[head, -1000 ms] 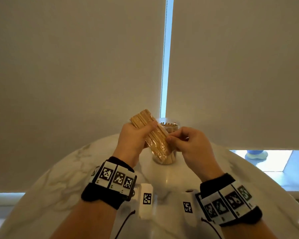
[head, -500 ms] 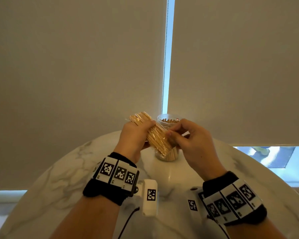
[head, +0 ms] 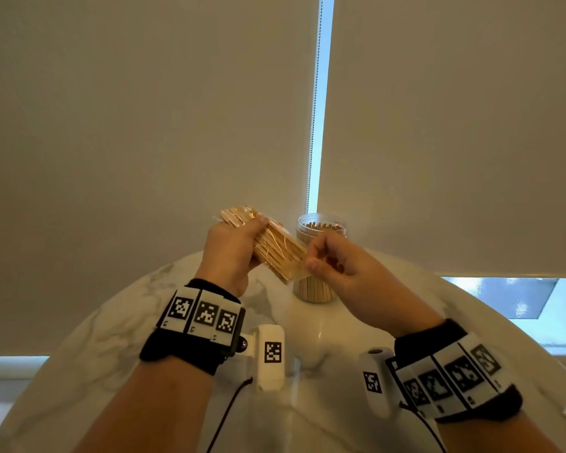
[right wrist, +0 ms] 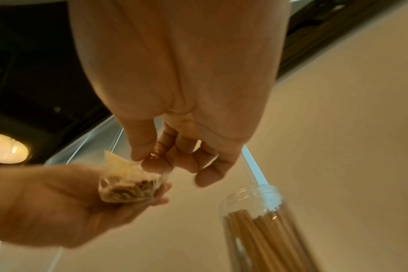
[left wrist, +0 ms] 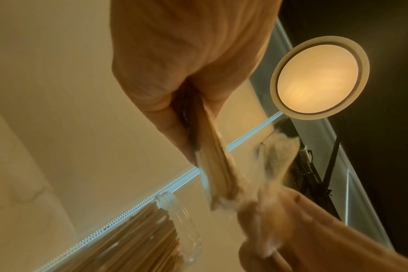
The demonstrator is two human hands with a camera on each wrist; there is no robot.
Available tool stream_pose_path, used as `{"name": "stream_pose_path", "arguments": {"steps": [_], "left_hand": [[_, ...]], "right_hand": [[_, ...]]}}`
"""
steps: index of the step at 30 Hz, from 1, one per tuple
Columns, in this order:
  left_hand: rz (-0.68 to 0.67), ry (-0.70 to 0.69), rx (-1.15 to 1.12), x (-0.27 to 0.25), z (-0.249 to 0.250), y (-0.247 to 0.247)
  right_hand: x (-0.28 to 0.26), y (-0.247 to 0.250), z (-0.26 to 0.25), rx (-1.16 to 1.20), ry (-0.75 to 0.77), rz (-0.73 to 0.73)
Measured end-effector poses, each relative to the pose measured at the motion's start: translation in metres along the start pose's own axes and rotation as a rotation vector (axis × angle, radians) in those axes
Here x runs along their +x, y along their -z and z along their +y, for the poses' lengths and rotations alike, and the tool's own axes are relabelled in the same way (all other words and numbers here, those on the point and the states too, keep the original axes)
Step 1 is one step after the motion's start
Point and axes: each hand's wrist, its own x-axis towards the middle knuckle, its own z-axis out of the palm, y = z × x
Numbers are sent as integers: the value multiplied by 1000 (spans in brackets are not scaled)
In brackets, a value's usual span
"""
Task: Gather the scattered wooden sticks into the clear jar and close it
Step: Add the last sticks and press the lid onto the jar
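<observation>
Left hand [head: 231,253] gripping wrapped stick bundle [head: 276,253] above counter [head: 307,335]; right hand [right wrist: 175,147] pinching its wrapper end, seen only from right wrist; open jar [head: 317,256] behind.

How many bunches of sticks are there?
2. One bundle of sticks, wrapped in clear plastic, is held in the left hand while the right hand pinches its wrapper end. The other bunch stands in the open jar on the table. More may be hidden.

Glossy marble table [head: 118,322]; clear plastic jar [head: 321,223]; wooden sticks [head: 275,253] in crinkly film
</observation>
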Motion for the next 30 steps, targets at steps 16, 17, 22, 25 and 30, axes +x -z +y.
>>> {"name": "stream_pose_path", "arguments": {"steps": [16, 17, 22, 25, 30], "left_hand": [[-11, -150, -36, -19, 10, -26], [-39, -150, 10, -22, 8, -31], [-152, -137, 114, -36, 2, -50], [-186, -118, 2, -41, 9, -50], [-190, -108, -153, -46, 17, -49]], "right_hand": [[7, -14, 28, 883, -868, 133], [7, -18, 29, 1000, -901, 100], [1, -37, 46, 1272, -956, 76], [-2, -43, 52, 1317, -946, 83], [1, -43, 48, 1329, -949, 105]]}}
